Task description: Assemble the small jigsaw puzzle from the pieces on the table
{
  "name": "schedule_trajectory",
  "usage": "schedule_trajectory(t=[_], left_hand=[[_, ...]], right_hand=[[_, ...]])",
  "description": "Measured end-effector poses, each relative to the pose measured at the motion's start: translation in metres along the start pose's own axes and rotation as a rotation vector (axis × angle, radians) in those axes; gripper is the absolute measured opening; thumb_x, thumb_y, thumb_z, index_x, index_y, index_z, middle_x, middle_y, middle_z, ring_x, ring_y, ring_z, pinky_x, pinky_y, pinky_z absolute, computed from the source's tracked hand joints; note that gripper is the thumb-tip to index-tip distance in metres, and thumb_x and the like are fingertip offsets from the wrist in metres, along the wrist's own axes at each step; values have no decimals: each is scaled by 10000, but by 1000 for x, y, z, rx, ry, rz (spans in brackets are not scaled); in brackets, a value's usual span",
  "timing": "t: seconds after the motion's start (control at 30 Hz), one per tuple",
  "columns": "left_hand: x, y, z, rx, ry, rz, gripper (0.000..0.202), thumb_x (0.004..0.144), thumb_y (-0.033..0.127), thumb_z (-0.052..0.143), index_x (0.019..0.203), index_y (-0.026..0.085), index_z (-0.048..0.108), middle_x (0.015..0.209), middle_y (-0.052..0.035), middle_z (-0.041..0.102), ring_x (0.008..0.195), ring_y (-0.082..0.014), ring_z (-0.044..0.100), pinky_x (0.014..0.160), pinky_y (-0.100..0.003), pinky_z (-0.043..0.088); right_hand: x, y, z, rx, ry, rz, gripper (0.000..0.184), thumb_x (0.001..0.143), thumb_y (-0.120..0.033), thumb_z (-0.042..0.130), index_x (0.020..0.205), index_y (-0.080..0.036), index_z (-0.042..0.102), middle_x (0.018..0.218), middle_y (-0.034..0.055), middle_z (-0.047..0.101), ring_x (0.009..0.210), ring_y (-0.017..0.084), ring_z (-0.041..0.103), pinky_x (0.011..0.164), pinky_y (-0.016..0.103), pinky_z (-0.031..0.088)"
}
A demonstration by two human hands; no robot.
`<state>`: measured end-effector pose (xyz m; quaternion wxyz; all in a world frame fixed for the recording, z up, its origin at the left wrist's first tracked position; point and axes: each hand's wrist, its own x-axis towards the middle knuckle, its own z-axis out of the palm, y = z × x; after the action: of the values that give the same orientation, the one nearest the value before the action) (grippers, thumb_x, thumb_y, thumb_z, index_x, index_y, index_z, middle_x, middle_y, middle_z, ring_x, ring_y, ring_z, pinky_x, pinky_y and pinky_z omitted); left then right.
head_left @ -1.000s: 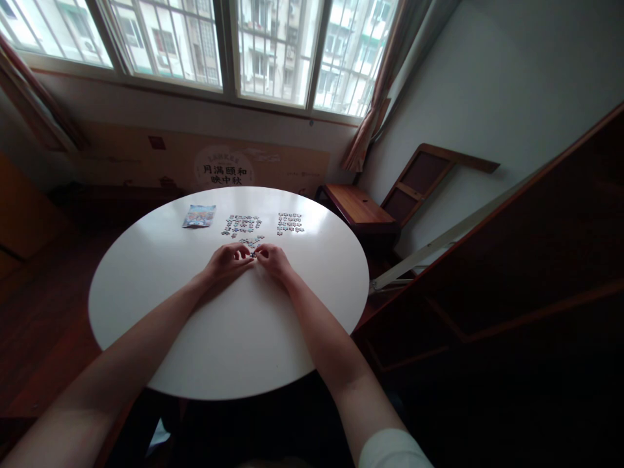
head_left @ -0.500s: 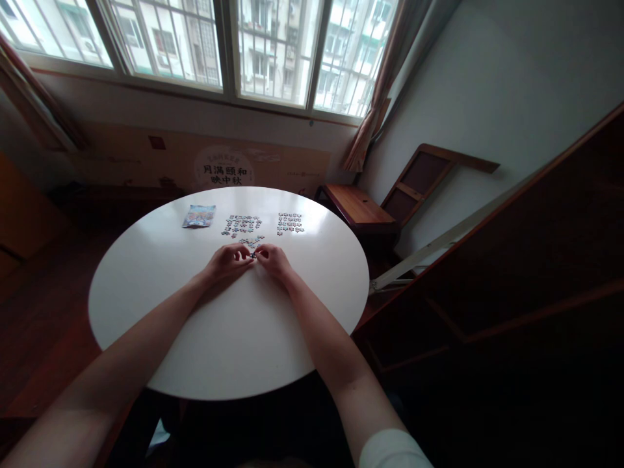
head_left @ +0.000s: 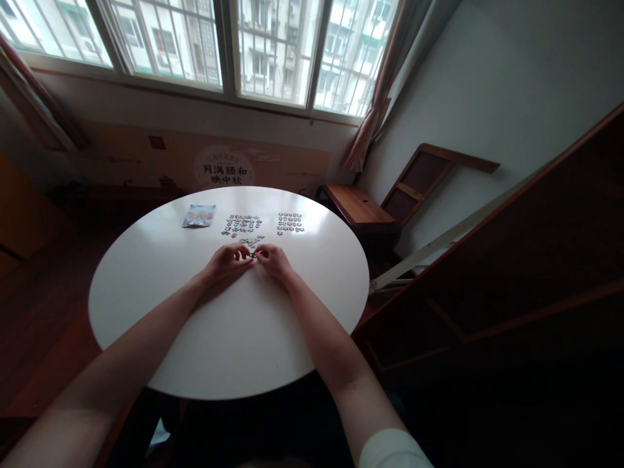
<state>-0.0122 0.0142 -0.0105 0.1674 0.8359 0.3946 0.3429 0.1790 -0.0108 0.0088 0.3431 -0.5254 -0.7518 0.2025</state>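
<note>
Both hands meet near the middle of a white oval table (head_left: 234, 338), pinching small dark jigsaw puzzle pieces (head_left: 253, 255) between them. My left hand (head_left: 229, 260) holds the left side with thumb and fingertips. From the right, my right hand (head_left: 272, 259) grips the other side with its fingers closed. How the pieces fit together is too small to tell. Just beyond my fingers lies a small cluster of loose puzzle pieces (head_left: 251, 241). Farther back are a larger group of pieces (head_left: 244, 224) and, to its right, pieces laid out in rows (head_left: 290, 222).
A colourful flat packet (head_left: 199, 216) lies at the table's back left. Behind the table's right edge stands a wooden chair (head_left: 361, 205). A dark wooden panel (head_left: 487, 273) slants along the right side, and a barred window (head_left: 195, 45) is ahead.
</note>
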Motion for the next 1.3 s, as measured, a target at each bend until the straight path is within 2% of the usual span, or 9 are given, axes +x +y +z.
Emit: schedule_trajectory(t=[1.3], left_hand=[[0, 7, -2, -25, 2, -11, 252, 738, 426, 655, 793, 183, 627, 714, -7, 630, 593, -121, 556, 530, -224, 435]], right_hand=[[0, 0, 0, -25, 0, -19, 182, 798, -218, 584, 922, -202, 717, 826, 21, 672, 733, 129, 584, 710, 224, 430]])
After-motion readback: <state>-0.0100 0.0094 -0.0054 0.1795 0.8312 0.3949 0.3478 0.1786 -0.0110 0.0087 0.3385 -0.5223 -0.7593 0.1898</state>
